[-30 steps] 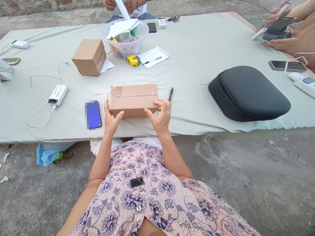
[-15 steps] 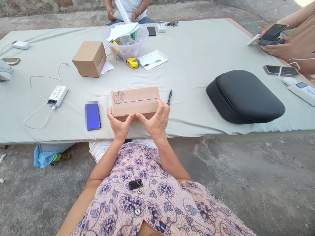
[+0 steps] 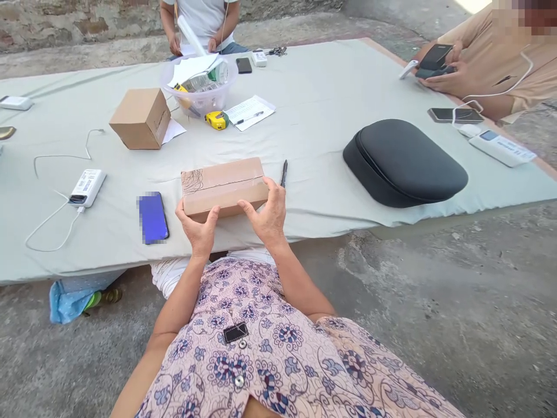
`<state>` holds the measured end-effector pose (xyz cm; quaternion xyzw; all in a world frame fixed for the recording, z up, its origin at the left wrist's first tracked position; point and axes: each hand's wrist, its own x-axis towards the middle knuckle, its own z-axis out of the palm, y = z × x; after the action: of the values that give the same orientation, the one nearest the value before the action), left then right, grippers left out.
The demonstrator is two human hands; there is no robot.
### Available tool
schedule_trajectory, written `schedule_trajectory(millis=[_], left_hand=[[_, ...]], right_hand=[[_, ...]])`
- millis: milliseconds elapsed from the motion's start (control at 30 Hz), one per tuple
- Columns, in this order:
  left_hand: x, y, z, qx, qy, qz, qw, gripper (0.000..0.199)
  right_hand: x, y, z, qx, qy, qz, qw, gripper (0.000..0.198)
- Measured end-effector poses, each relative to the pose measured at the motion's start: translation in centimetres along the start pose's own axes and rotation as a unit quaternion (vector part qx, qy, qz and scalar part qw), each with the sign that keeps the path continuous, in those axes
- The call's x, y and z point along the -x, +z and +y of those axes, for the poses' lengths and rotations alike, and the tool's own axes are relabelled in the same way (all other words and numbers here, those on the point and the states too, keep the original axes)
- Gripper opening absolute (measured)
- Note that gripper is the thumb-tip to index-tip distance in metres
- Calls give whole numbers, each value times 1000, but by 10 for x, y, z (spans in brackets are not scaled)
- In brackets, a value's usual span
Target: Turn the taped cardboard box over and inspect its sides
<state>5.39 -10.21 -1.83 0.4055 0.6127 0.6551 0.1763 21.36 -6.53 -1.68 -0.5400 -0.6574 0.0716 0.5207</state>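
Observation:
A long brown cardboard box [image 3: 226, 180] with dark scribbles on its left end lies on the cloth-covered table [image 3: 313, 151] in front of me. My left hand [image 3: 198, 229] grips its near left corner, thumb along the front side. At the near right corner my right hand [image 3: 267, 215] holds it, fingers around the end and thumb on the front. Just beyond my right fingers lies a black pen [image 3: 284, 173]. Left of the box is a phone [image 3: 153, 217] with a blue screen.
A second cardboard box [image 3: 141, 119], a plastic basket [image 3: 202, 98] and a yellow tape measure [image 3: 216, 120] stand farther back. To the right sits a black padded case [image 3: 404, 162]. A power bank [image 3: 88, 187] with a cable lies left. Two other people sit at the table.
My view has turned slightly, so the table looks tilted and shifted left. My thumbs have moved apart along the box's front. Both hands stay on the box.

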Motion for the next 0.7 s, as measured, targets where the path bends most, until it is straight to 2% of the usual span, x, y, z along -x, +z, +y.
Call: schedule_trajectory(millis=[233, 400, 700], left_hand=[[-3, -3, -3, 7, 23, -13, 1000, 71], [-3, -5, -4, 28, 24, -18, 999, 67], [-5, -7, -8, 30, 42, -21, 998, 63]], right_hand=[[0, -5, 17, -89, 54, -7, 995, 45], [-2, -8, 21, -127, 63, 22, 990, 35], [-2, -8, 17, -129, 83, 33, 988, 32]])
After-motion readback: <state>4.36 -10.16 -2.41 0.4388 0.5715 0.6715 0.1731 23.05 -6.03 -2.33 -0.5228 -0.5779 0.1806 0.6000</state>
